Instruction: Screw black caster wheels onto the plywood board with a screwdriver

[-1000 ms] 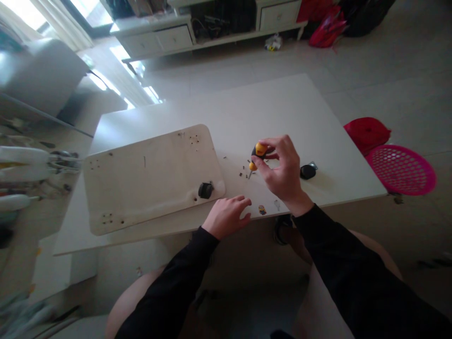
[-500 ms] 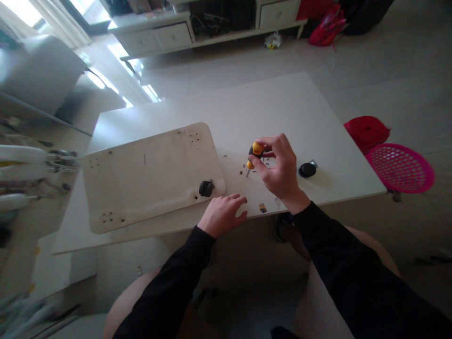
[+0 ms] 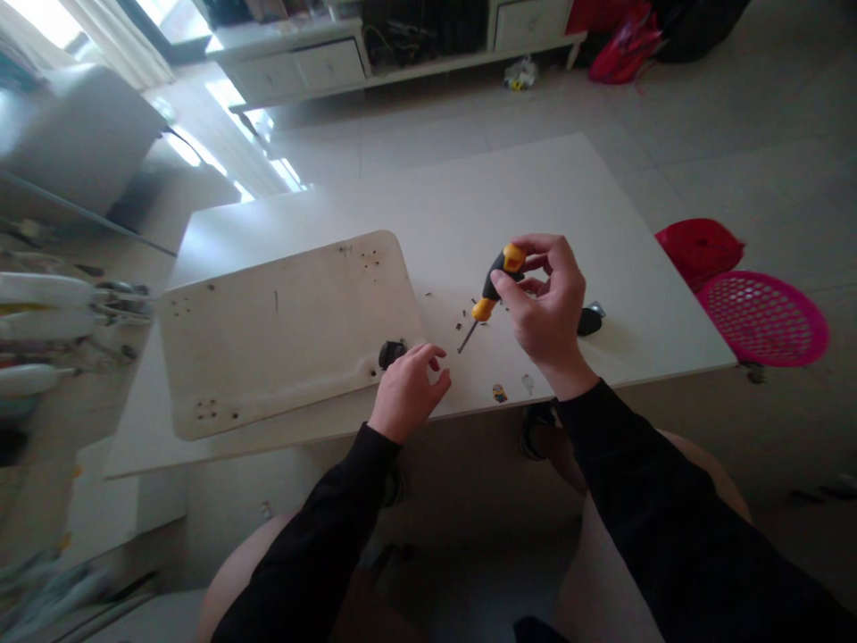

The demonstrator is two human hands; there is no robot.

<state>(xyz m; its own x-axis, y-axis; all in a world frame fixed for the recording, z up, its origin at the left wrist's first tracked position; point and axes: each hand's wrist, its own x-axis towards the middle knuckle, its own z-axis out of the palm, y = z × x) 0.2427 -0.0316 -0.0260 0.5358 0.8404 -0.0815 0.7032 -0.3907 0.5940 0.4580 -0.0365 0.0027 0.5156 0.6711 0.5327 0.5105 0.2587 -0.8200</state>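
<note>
My right hand (image 3: 550, 299) grips a yellow and black screwdriver (image 3: 496, 281) by its handle, its shaft slanting down to the left above the table. Several small dark screws (image 3: 464, 313) lie scattered near the tool. My left hand (image 3: 410, 388) rests over the near right corner of a flat cream board (image 3: 287, 348), fingers loosely bent and thumb apart. Just beside its fingertips sits a black caster wheel (image 3: 390, 354) on the board; whether they touch it I cannot tell. Another black caster (image 3: 590, 320) with a metal plate lies right of my right hand, partly covered by it.
The white table (image 3: 522, 196) carries a small cartoon sticker (image 3: 499, 393) and a pale one (image 3: 528, 384) at its near edge. On the floor to the right are a pink perforated basket (image 3: 763, 320) and a red item (image 3: 700, 246). A low cabinet (image 3: 328, 67) stands behind.
My right hand has lifted the screwdriver and moved slightly right, tilting its shaft more. My left hand has shifted left and up onto the board corner beside the caster.
</note>
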